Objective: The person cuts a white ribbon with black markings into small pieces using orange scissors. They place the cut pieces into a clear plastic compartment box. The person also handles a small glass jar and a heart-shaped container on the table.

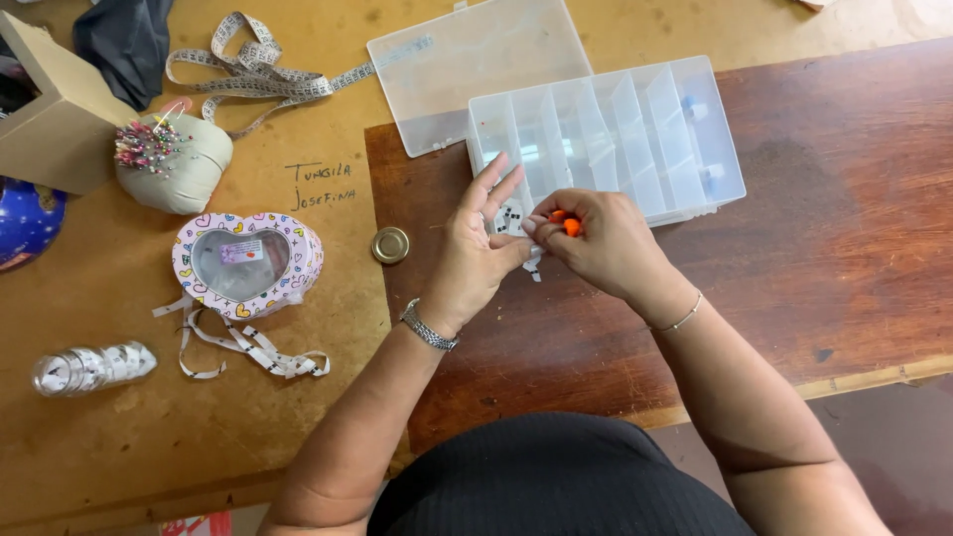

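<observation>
Two hands meet at the centre of the view, over the dark wooden table (794,258). Left hand (476,253): fingers half spread and pointing to 12 o'clock, thumb pressed toward the right hand, pinching a small white strip (534,264) whose end hangs just below the fingertips. A metal watch (428,327) sits on that wrist. Right hand (596,238): fingers curled tight around a small orange thing (571,226), only part of it showing; what it is cannot be told. A thin bracelet (681,318) circles that wrist.

At 12 to 1 o'clock of the hands, touching the left fingertips, lies a clear plastic box (635,129) with long compartments, its lid (467,60) folded back toward 11 o'clock. A few small blue bits rest in the compartments at the far right.

At 9 o'clock, on the lighter board surface: a heart-shaped box (248,263) with a clear window, with loose white ribbon (248,347) trailing at its 6 o'clock. A round brass cap (390,244) sits between that box and the left hand. At 10 o'clock, a pincushion (174,159) stuck with coloured pins; beyond it a coiled tape measure (258,69). At 8 o'clock, a roll of silvery ribbon (91,367). Far left edge: a cardboard box (50,119) and a blue ball (25,223), partly cut off.
</observation>
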